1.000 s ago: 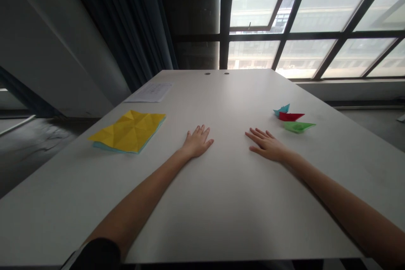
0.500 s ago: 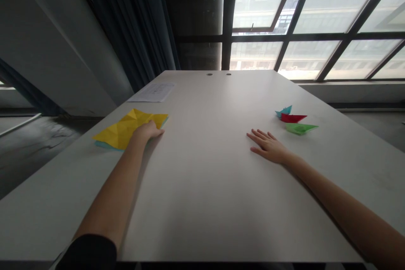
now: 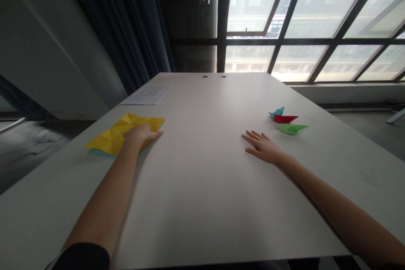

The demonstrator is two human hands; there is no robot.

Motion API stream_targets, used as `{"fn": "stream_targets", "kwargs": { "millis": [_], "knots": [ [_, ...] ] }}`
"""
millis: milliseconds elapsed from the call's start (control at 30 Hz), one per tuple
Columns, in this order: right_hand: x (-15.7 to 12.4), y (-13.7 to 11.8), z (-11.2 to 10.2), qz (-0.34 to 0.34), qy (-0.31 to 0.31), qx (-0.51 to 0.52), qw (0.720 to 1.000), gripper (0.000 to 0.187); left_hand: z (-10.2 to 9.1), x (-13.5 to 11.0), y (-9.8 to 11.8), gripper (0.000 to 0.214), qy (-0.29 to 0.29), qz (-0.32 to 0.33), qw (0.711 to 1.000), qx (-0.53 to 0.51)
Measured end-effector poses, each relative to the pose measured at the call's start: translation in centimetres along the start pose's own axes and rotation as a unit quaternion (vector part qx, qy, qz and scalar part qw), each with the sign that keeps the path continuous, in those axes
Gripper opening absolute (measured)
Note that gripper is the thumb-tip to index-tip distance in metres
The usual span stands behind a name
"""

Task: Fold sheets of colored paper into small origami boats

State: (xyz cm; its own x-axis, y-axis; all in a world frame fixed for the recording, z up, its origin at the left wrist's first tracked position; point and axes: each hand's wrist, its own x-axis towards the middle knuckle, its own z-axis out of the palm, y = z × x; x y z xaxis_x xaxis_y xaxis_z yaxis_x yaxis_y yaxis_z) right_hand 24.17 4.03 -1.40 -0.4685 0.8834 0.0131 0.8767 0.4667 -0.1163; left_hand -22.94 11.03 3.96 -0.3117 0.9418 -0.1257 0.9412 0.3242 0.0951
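My left hand [image 3: 141,135] lies on the near right part of a creased yellow paper sheet [image 3: 110,139], fingers stretched flat and pointing right. The sheet tops a thin stack with a teal sheet [image 3: 95,152] showing underneath. My right hand [image 3: 262,147] rests palm down on the white table [image 3: 202,185], fingers spread, holding nothing. Just beyond it sit three folded paper boats: teal [image 3: 276,112], red [image 3: 284,118] and green [image 3: 291,128].
A printed white sheet [image 3: 147,94] lies at the table's far left. Two cable holes [image 3: 214,76] sit near the far edge. Dark curtains hang at the left and large windows stand behind the table.
My left hand moved from the table's middle leftward onto the yellow sheet and stays there. My right hand has kept its place. The view shifted slightly.
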Motion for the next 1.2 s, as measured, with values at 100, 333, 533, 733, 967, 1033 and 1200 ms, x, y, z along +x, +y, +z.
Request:
{"fn": "stream_targets", "kwargs": {
  "millis": [100,333,533,733,967,1033,1200],
  "knots": [
    [-0.1,0.1,0.0,0.002,0.000,0.003,1.000,0.063,0.1,-0.8,1.0,0.076,-0.001,-0.067,0.997,0.039],
    [-0.2,0.4,0.2,-0.004,0.010,0.011,1.000,0.062,-0.6,-1.5,1.1,0.057,0.011,-0.063,0.997,0.046],
    [-0.1,0.5,0.3,-0.005,0.015,0.016,1.000,0.061,-3.5,-4.0,2.5,0.039,0.123,-0.053,0.989,0.071],
    [-0.1,0.6,0.3,-0.008,0.020,0.012,1.000,0.061,-5.4,-8.9,9.0,0.034,0.354,0.215,0.909,0.045],
    [-0.1,0.9,0.6,-0.001,0.051,0.033,0.998,0.062,2.7,-13.3,15.4,0.031,-0.012,0.553,0.833,0.014],
    [-0.1,1.0,0.6,0.006,0.069,0.048,0.996,0.058,4.3,-14.2,15.9,0.039,-0.076,0.574,0.815,-0.002],
    [-0.5,0.2,-0.2,-0.046,0.117,0.098,0.987,0.042,5.4,-15.6,16.4,0.029,-0.115,0.608,0.783,-0.057]
  ]
}}
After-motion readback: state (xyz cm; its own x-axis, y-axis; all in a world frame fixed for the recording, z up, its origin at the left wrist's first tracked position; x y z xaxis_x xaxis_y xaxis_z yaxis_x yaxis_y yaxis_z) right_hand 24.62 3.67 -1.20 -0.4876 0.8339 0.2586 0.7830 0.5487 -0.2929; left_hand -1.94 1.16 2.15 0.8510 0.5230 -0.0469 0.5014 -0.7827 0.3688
